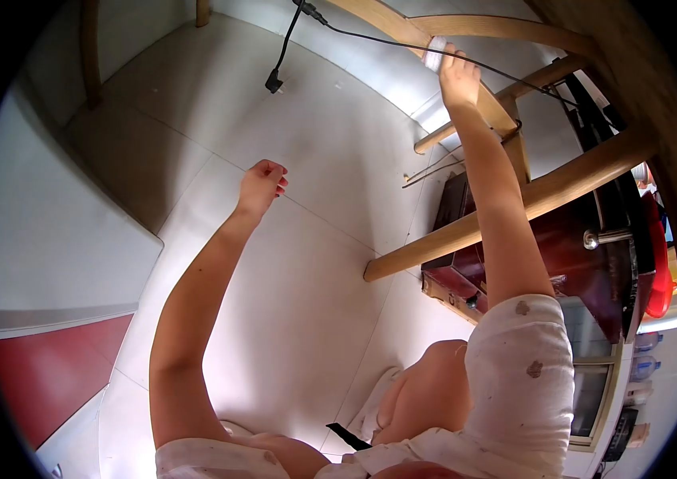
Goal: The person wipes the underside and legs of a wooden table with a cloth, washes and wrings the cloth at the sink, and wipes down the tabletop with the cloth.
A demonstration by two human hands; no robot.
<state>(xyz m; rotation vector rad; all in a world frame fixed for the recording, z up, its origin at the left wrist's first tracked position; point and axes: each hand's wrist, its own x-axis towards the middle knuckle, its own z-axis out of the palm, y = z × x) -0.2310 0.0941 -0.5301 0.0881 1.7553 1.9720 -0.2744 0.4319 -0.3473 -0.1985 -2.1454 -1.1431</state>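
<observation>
My right hand (pixel 459 78) reaches up to a wooden chair (pixel 390 20), its fingers bent over a small white wad (pixel 434 54) that looks like folded cloth or tissue. The wad lies against one of the chair's wooden bars. Part of it is hidden behind the fingers. Lower and to the left, my left hand (pixel 262 188) hangs over the tiled floor with its fingers curled in. Nothing shows in it. A black power cord (pixel 402 41) runs across the chair close to my right hand, and its plug (pixel 274 81) dangles above the floor.
Dark red boxes (pixel 458 211) stand under and behind the chair's round rung (pixel 434 246). A white panel with a red lower part (pixel 59 359) borders the left side. Wooden legs (pixel 89 56) rise at upper left. Plastic bottles (pixel 645 367) stand at far right.
</observation>
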